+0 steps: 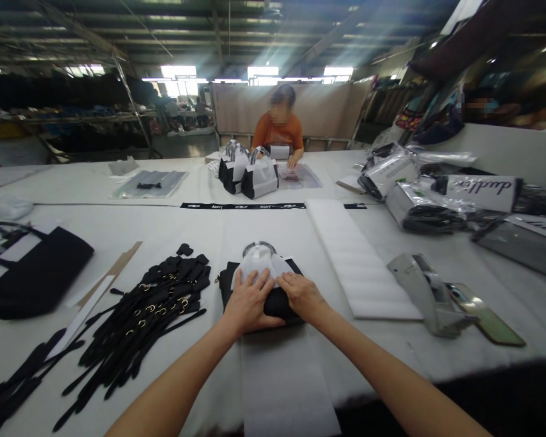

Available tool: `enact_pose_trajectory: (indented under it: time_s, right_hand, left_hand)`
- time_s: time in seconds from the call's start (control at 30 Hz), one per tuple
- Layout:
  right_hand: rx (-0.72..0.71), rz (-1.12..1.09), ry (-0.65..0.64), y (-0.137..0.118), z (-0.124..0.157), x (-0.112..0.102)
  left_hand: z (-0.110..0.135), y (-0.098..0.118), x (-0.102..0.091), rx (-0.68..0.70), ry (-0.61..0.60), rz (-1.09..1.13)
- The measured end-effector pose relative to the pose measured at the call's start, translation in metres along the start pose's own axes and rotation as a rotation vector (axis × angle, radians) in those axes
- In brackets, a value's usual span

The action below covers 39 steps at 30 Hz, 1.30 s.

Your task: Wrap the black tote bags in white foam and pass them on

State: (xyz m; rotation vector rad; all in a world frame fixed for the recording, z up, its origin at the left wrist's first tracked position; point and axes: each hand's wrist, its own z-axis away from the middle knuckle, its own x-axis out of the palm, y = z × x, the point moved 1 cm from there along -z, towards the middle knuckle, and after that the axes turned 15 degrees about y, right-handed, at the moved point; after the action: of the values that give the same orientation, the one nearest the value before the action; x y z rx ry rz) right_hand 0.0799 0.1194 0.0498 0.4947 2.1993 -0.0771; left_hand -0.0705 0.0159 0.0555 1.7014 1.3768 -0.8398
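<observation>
A small black handbag (281, 303) lies on the table in front of me, with a white wrapping sheet (273, 265) over its upper part and a wrapped handle (258, 247) at the top. My left hand (253, 301) rests on the bag and sheet, fingers spread and thumb pointing right. On the right side, my right hand (300, 294) lies over the bag with its fingers stretched out at the sheet's edge. The undersides of both hands are hidden. Beneath the bag, a strip of white foam sheet (286, 388) runs toward me.
Black straps (150, 309) with gold rings lie left, beside a larger black bag (50, 273). White foam (359, 267), a tape dispenser (430, 294) and a phone (489, 318) are right. Wrapped bags (259, 176) stand ahead, near a person in orange (279, 130). Plastic-wrapped packages (428, 200) pile up at right.
</observation>
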Motion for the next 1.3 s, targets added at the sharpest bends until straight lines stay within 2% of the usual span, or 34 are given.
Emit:
enact_pose_trajectory:
  time_s: [0.13, 0.23, 0.33, 0.43, 0.5, 0.57, 0.67, 0.77, 0.9, 1.07, 1.17, 1.3]
  right_hand:
    - [0.024, -0.002, 0.030, 0.000, 0.006, -0.002]
    - [0.064, -0.028, 0.059, -0.010, 0.027, -0.019]
    - [0.077, -0.059, 0.044, -0.038, 0.071, -0.047]
    - [0.018, -0.098, -0.110, -0.076, 0.125, -0.067]
    - [-0.017, -0.095, -0.218, -0.097, 0.155, -0.069]
    - [-0.044, -0.058, -0.236, -0.108, 0.174, -0.061]
    - [-0.084, -0.050, -0.077, -0.106, 0.183, -0.047]
    - [-0.047, -0.129, 0.107, -0.095, 0.168, -0.047]
    - [0.007, -0.185, 0.177, -0.076, 0.117, -0.070]
    - [-0.127, -0.100, 0.076, -0.048, 0.044, -0.089]
    - [-0.226, -0.064, 0.016, -0.029, 0.012, -0.085]
    - [-0.324, -0.131, -0.016, -0.005, -0.017, -0.068]
  left_hand:
    - [0.000, -0.002, 0.000, 0.007, -0.012, 0.013]
    - [0.000, -0.001, -0.002, -0.009, -0.032, 0.007]
    - [0.000, -0.001, -0.003, -0.016, -0.029, 0.003]
    - [0.000, -0.001, -0.002, -0.004, -0.013, -0.009]
    - [0.001, -0.001, -0.002, 0.006, -0.004, -0.020]
    - [0.002, 0.000, -0.001, 0.011, -0.005, -0.031]
    - [0.003, 0.004, -0.002, -0.002, -0.019, -0.043]
    - [0.004, 0.007, -0.002, -0.018, -0.027, -0.043]
    - [0.004, 0.009, -0.003, -0.019, -0.032, -0.028]
    - [0.003, 0.005, -0.004, -0.011, -0.034, 0.004]
    - [0.002, 0.001, 0.000, 0.016, -0.061, 0.007]
    - [-0.001, -0.004, 0.010, 0.030, -0.088, -0.012]
